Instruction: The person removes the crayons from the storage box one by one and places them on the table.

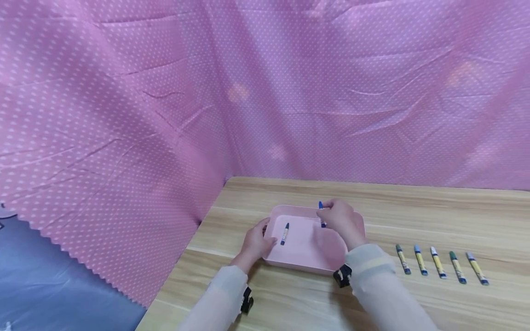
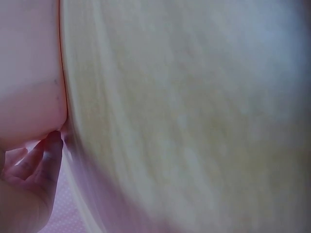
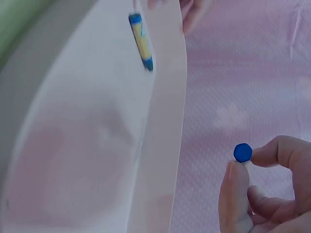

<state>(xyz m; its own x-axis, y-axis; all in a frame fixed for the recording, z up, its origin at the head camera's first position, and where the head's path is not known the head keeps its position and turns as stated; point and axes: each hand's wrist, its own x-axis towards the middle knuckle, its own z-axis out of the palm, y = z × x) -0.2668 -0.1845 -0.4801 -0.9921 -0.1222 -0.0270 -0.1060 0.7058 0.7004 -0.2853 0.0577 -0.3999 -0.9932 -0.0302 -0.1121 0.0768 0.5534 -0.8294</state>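
Observation:
A shallow pink tray [image 1: 304, 265] with rounded corners rests on the table. My left hand [image 1: 253, 242] grips its left rim, thumb over the edge and fingers outside; in the left wrist view those fingers meet a tray corner. Thumb and fingertips of my right hand [image 1: 341, 220] pinch a blue crayon [image 1: 320, 206] over the tray's far right part. The right wrist view shows that crayon's blue flat end [image 3: 243, 152] between thumb and index finger. Inside the tray, towards its left, lies a dark-tipped crayon [image 1: 285, 234] with a yellow wrapper and blue end.
Right of the tray, several crayons [image 1: 438, 263] lie in a spaced row, in greens, blues and white. The wood-grain table [image 1: 244, 195] ends at the left and back against a hanging pink dotted cloth [image 1: 290, 115]. A blue-grey surface [image 1: 62, 280] shows low on the left.

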